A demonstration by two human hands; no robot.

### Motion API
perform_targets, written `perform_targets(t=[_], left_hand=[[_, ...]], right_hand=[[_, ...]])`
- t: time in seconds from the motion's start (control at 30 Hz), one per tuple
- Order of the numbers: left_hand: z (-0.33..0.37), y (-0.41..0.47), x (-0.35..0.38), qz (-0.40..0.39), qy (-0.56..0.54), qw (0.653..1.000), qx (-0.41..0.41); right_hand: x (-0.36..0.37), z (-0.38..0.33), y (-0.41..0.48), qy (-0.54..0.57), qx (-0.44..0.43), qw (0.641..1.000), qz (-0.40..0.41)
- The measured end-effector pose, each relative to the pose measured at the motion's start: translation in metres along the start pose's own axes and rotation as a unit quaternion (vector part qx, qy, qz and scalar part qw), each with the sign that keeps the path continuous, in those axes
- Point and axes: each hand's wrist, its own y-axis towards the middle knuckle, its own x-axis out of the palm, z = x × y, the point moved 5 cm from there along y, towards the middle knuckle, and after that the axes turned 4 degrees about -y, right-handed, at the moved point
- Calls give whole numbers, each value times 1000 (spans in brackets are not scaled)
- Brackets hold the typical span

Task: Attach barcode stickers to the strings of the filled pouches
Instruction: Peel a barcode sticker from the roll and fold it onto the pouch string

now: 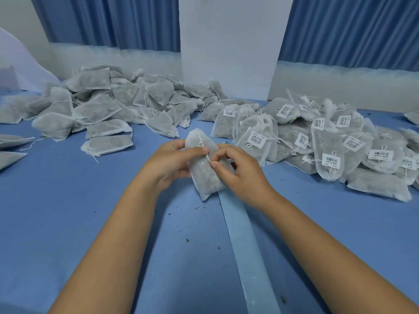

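Note:
A filled white mesh pouch (204,175) is held above the blue table, mid-frame. My left hand (172,162) grips its left side, thumb pressing near the string. My right hand (235,168) pinches the pouch's white string (206,156) between thumb and forefinger. No sticker shows on this pouch. A strip of pale backing paper (244,241) runs from under the pouch toward me.
A heap of unlabelled pouches (102,105) lies at the back left. A heap of pouches with barcode stickers (328,141) lies at the right. A white panel (229,46) stands at the back centre before blue curtains. Small dark crumbs dot the blue tabletop (68,211).

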Motion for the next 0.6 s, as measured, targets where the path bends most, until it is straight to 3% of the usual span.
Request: perform_targets(t=[0.1,0.23,0.4,0.6], left_hand=[[-3,2,-3,21,17,1000,-4],[-8,6,-15,37,35,998,-38],[-18,9,-21,22,35,994,-98],[-22,8,-14,-56,-125,979,-148]], right_hand=[[-4,4,1,-4,20,999,30],[-24,28,4,-41,143,982,120],[-14,48,0,-23,250,967,53],[-11,47,1,103,248,963,19]])
